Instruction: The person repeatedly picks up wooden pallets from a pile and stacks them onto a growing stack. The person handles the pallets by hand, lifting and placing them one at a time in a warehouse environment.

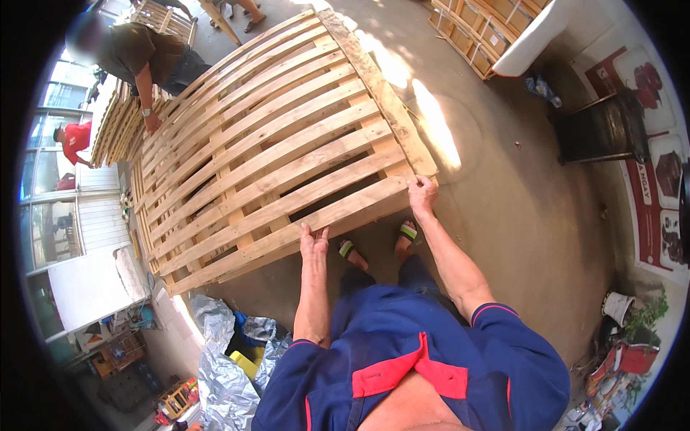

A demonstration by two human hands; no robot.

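Note:
A large slatted wooden pallet (277,154) stretches away in front of me, with gaps between its pale boards. At its near edge my left hand (314,243) grips the outermost slat, fingertips showing at the top and the rest of the grip partly hidden. My right hand (422,195) is closed around the near right corner, beside a wide end board (384,100). Across the pallet at the far left, a person in a dark shirt (147,54) leans over with one hand (152,122) at its far edge.
Stacked pallets (115,126) stand at the far left, near someone in red (75,140). Crumpled silver sheeting (219,352) lies at my lower left. Bundled wooden frames (481,32) stand at the back right, a black bin-like object (600,129) along the right wall, a potted plant (643,316) nearer.

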